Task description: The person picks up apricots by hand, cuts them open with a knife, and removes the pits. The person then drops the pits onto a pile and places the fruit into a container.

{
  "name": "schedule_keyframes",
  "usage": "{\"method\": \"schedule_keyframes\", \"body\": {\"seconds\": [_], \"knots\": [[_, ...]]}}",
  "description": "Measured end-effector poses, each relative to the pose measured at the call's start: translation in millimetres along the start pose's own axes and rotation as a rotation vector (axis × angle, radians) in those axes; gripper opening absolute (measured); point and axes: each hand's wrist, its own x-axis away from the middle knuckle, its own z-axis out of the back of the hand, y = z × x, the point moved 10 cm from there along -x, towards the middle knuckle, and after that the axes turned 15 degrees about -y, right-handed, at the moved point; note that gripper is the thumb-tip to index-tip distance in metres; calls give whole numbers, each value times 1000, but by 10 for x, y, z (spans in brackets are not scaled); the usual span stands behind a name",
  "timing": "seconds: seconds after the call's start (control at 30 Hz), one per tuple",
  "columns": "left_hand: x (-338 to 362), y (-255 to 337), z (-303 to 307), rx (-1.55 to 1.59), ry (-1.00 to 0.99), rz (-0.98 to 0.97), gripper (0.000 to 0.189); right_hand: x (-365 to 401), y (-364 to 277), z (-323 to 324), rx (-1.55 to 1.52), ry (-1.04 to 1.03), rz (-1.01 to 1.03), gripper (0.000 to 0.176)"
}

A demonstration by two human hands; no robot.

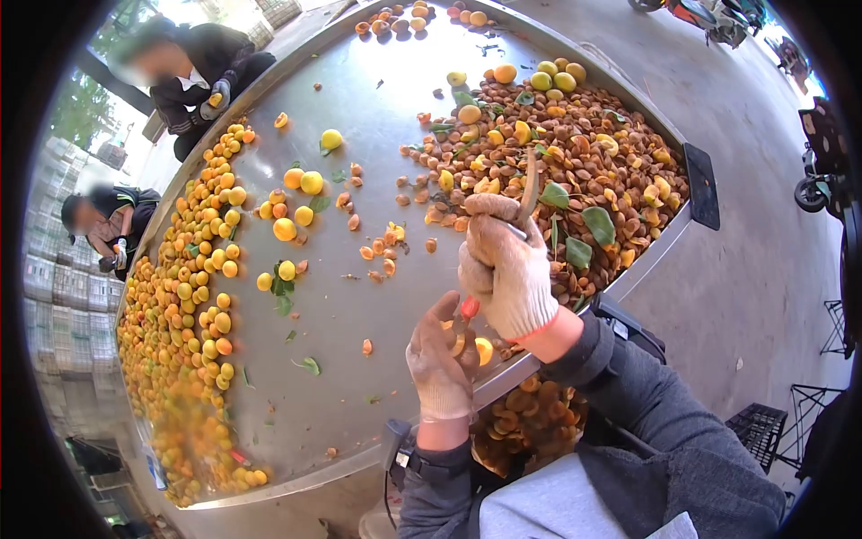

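Both my hands wear whitish gloves stained brown over the fingers. My right hand point(510, 274) is closed in a fist near the heap of apricot stones point(575, 153). A slim tool runs through it, with a red end point(470, 307) below the fist and a curved brown part point(530, 184) above; its exact kind I cannot tell. Just below and to the left, my left hand point(442, 364) is curled, palm up, around an apricot point(459, 343), mostly hidden by the fingers. Beside its fingertips shows a yellow-orange apricot piece point(485, 350).
Whole apricots point(184, 314) lie in a long bank along the left of the metal table point(332, 314). Green leaves point(599, 225) lie among the stones. Below the near edge sits a container of apricot halves point(530, 418). Two people point(202, 76) sit across the left side.
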Motion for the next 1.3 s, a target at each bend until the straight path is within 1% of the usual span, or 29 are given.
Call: {"method": "schedule_keyframes", "body": {"seconds": [0.07,0.17,0.23,0.27,0.3,0.33,0.37,0.4,0.43,0.47,0.53,0.6,0.63,0.67,0.7,0.77,0.83,0.87,0.9,0.93,0.97,1.0,1.03,1.07,1.13,1.17,1.23,1.27,1.3], "knots": [[-37,39,10,-37,6,-8,40,-98,154,187,-148,72,-1,16],[-119,-103,222,-65,44,58,39,-118,253,279,-201,124,-49,15],[-149,-240,-114,408,-489,132,29,-102,318,312,-259,162,-71,15],[-159,-261,-143,407,-488,131,29,-80,391,288,-291,164,-122,14],[-196,-47,-61,-288,-362,-105,31,-65,458,266,-323,166,-172,14],[-123,226,-145,-978,-198,-337,34,-80,454,271,-326,165,-172,14],[-136,247,-118,-980,-198,-336,34,-115,304,310,-233,168,-68,14],[-239,19,153,-238,-185,-104,36,-134,140,323,-138,171,35,14],[-242,-314,181,505,-153,130,39,-142,-42,277,-47,43,104,17],[-265,-321,204,509,-151,126,39,-130,-28,268,-45,39,100,17],[-321,-191,322,390,-62,19,41,-33,-283,-127,813,-146,277,20],[-300,-67,209,420,-51,-40,41,14,159,-302,1017,-452,-148,24],[-281,9,173,449,-40,-90,40,65,235,-358,1227,-515,-124,18],[-292,-5,214,447,-41,-89,40,113,328,-398,1438,-576,-100,18],[-314,-50,260,425,-63,-62,40,138,357,-378,1437,-575,-103,18],[-285,-106,285,408,-76,-40,41,201,471,-351,1564,-629,-170,18],[-205,-112,418,273,66,-47,38,264,534,-361,1600,-667,-196,17],[-193,-114,453,270,66,-48,38,291,559,-368,1639,-695,-223,16],[-187,-84,522,177,69,-61,38,287,513,-374,1639,-693,-221,16],[-181,-41,568,84,72,-74,37,221,390,-341,1692,-605,-265,19],[-172,-25,586,84,72,-74,37,153,288,-277,1742,-517,-309,29],[-170,-73,561,282,39,-67,37,85,162,-242,1738,-446,-221,29],[-169,-110,514,480,5,-63,36,84,140,-258,1671,-456,-238,23],[-175,-91,501,479,5,-69,36,86,119,-277,1602,-461,-253,18],[-187,-163,428,437,-6,33,37,291,229,-496,1498,-708,-4,23],[-169,-174,406,434,-7,39,37,354,329,-472,1614,-726,-28,20],[-117,-152,419,338,23,12,47,355,370,-419,1667,-733,-86,18],[-97,-188,445,339,25,13,47,354,402,-409,1724,-749,-137,16],[-86,-142,456,221,-29,-54,44,362,381,-432,1728,-739,-113,12]]}}
